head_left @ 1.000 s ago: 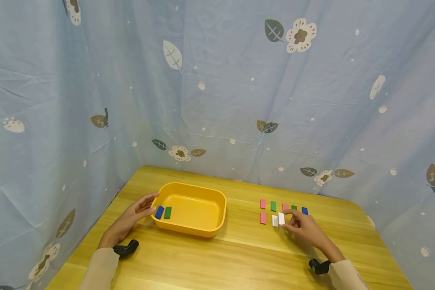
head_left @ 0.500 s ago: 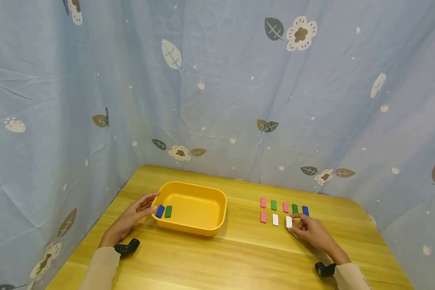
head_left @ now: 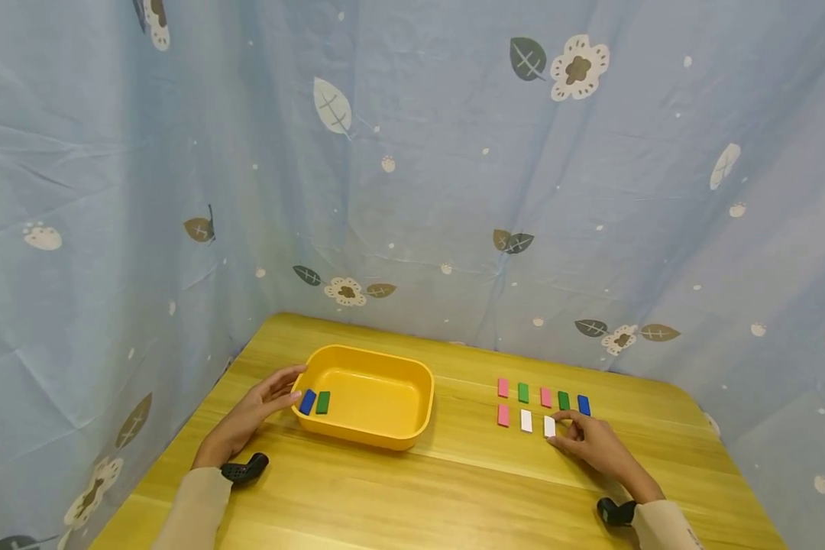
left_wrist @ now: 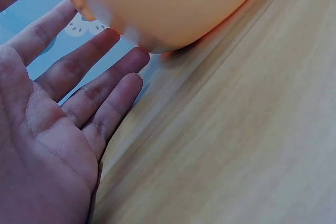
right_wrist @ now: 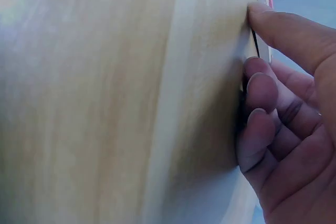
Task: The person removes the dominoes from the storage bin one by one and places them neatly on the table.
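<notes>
My right hand pinches a white tile by its ends between thumb and index finger. The tile lies flat on the wooden table, at the right of the front row. Beside it in that row are another white tile and a pink tile. In the right wrist view, the thumb meets the table right at a pale tile edge, and the other fingers are curled. My left hand touches the left end of a yellow tub; the left wrist view has its fingers nearly straight against the wall.
Behind the front row runs a back row: pink tile, green tile, pink tile, green tile, blue tile. Inside the tub lie a blue tile and a green tile. A patterned curtain hangs behind the table.
My right hand has shifted the white tile rightward, away from the other white one, and laid it from tilted to flat. The left hand stays at the tub.
</notes>
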A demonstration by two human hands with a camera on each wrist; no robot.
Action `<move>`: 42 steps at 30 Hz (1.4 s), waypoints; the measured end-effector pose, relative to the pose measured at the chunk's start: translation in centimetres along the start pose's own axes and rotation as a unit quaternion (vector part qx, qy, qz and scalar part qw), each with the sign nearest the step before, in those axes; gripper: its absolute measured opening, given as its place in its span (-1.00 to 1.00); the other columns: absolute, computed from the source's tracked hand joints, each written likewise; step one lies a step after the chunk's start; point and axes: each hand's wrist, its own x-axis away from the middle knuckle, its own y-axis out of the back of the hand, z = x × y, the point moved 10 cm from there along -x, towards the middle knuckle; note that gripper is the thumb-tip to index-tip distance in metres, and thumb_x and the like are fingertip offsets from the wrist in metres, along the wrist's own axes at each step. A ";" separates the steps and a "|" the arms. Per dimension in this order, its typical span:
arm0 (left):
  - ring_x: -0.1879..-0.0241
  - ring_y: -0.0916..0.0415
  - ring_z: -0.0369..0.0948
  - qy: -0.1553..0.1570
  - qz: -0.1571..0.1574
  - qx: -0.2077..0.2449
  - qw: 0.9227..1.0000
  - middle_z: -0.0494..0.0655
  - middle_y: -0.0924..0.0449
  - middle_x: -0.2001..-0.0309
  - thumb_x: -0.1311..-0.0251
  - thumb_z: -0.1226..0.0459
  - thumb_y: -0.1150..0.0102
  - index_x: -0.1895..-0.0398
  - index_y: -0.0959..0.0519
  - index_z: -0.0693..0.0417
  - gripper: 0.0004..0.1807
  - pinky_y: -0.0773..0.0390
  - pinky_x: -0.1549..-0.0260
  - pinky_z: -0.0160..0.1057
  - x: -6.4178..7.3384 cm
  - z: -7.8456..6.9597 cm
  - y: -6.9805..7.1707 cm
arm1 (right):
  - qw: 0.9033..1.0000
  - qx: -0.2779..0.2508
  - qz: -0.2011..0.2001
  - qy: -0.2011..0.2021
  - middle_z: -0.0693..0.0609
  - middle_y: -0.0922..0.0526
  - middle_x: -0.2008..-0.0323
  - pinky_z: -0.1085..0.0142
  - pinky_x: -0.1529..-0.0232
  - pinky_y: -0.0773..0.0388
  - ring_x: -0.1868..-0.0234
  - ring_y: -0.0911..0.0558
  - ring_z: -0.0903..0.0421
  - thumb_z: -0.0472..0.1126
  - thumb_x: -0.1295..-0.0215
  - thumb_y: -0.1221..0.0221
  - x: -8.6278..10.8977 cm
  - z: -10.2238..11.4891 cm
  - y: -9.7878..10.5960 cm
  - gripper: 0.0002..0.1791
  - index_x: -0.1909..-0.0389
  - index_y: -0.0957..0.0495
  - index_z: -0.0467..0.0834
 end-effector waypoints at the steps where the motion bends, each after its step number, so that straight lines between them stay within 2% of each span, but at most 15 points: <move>1: -0.59 0.10 0.12 0.003 -0.001 0.003 1.000 -0.03 -0.02 -0.61 -0.51 0.11 -0.15 -0.60 -0.20 -0.16 -0.33 0.05 -0.46 0.36 0.0 0.0 0.0 | 1.000 0.000 0.002 0.001 0.14 -0.55 0.50 0.37 0.51 -0.40 0.57 -0.44 0.23 0.05 -0.28 -0.42 0.0 0.0 0.0 -0.41 -0.17 -0.59 -0.26; 6: -0.60 0.14 0.14 0.000 0.000 0.004 1.000 -0.01 0.01 -0.62 -0.51 0.11 -0.15 -0.61 -0.20 -0.16 -0.33 0.09 -0.46 0.38 0.1 0.1 0.1 | 1.000 -0.005 0.015 0.011 0.13 -0.55 0.50 0.36 0.53 -0.42 0.58 -0.45 0.23 0.04 -0.29 -0.41 0.0 0.2 -0.2 -0.40 -0.20 -0.58 -0.25; 12: -0.59 0.15 0.18 -0.006 0.004 0.001 1.000 0.03 0.02 -0.62 -0.52 0.12 -0.13 -0.61 -0.20 -0.14 -0.34 0.07 -0.45 0.39 -0.1 0.2 0.0 | 0.999 -0.038 0.029 0.022 0.08 -0.62 0.47 0.32 0.57 -0.51 0.62 -0.52 0.16 0.02 -0.33 -0.39 0.1 0.8 0.2 -0.34 -0.31 -0.50 -0.28; 19: -0.60 0.20 0.17 -0.010 0.003 0.006 1.000 0.02 0.01 -0.62 -0.52 0.13 -0.13 -0.60 -0.21 -0.12 -0.35 0.12 -0.45 0.39 -0.1 0.3 0.0 | 0.999 -0.031 0.000 0.018 0.09 -0.66 0.43 0.33 0.53 -0.52 0.57 -0.55 0.14 -0.02 -0.35 -0.38 -0.6 2.3 1.0 -0.38 -0.31 -0.50 -0.25; 23: -0.60 0.18 0.17 -0.016 0.001 0.000 1.000 0.02 0.00 -0.62 -0.52 0.14 -0.13 -0.60 -0.22 -0.13 -0.36 0.11 -0.46 0.38 -0.2 0.3 0.0 | 0.998 -0.028 -0.016 0.046 0.07 -0.68 0.42 0.34 0.52 -0.48 0.54 -0.53 0.15 -0.06 -0.36 -0.37 -1.3 4.6 1.1 -0.41 -0.30 -0.52 -0.25; 25: -0.60 0.17 0.17 -0.020 0.000 -0.003 1.000 0.03 -0.01 -0.61 -0.52 0.14 -0.14 -0.60 -0.22 -0.13 -0.36 0.11 -0.45 0.39 -0.2 0.3 0.1 | 0.998 -0.036 -0.013 0.057 0.03 -0.68 0.42 0.33 0.53 -0.49 0.55 -0.54 0.09 -0.05 -0.37 -0.37 -1.6 6.1 0.8 -0.42 -0.31 -0.51 -0.23; 29: -0.60 0.17 0.17 -0.025 0.001 -0.002 1.000 0.03 -0.02 -0.61 -0.52 0.15 -0.14 -0.59 -0.24 -0.13 -0.36 0.13 -0.44 0.41 -0.2 0.3 0.0 | 0.995 -0.046 -0.016 0.092 -0.01 -0.69 0.39 0.31 0.55 -0.51 0.55 -0.57 0.02 0.00 -0.38 -0.35 -2.3 9.0 0.4 -0.46 -0.30 -0.53 -0.11; 31: -0.60 0.17 0.17 -0.026 0.002 0.000 1.000 0.03 -0.03 -0.61 -0.52 0.15 -0.14 -0.59 -0.24 -0.13 -0.37 0.14 -0.44 0.42 -0.2 0.3 0.0 | 0.993 -0.046 -0.024 0.107 -0.02 -0.70 0.39 0.32 0.56 -0.50 0.56 -0.56 0.06 0.01 -0.37 -0.36 -2.7 10.1 0.4 -0.48 -0.28 -0.55 -0.04; 36: -0.60 0.18 0.16 -0.025 0.003 0.004 1.000 0.02 -0.02 -0.61 -0.52 0.15 -0.13 -0.59 -0.23 -0.13 -0.36 0.15 -0.44 0.41 -0.2 0.3 -0.1 | 0.989 -0.049 -0.040 0.130 0.05 -0.70 0.40 0.34 0.52 -0.47 0.56 -0.51 0.20 0.03 -0.35 -0.37 -4.2 12.7 0.1 -0.52 -0.24 -0.58 0.04; 42: -0.60 0.18 0.17 -0.022 0.000 0.003 1.000 0.01 -0.02 -0.61 -0.52 0.15 -0.14 -0.59 -0.24 -0.14 -0.37 0.14 -0.44 0.41 -0.2 0.3 0.1 | 0.985 -0.063 -0.043 0.152 0.16 -0.67 0.46 0.33 0.52 -0.48 0.57 -0.50 0.19 0.04 -0.35 -0.37 -5.8 16.0 -1.0 -0.55 -0.21 -0.60 0.06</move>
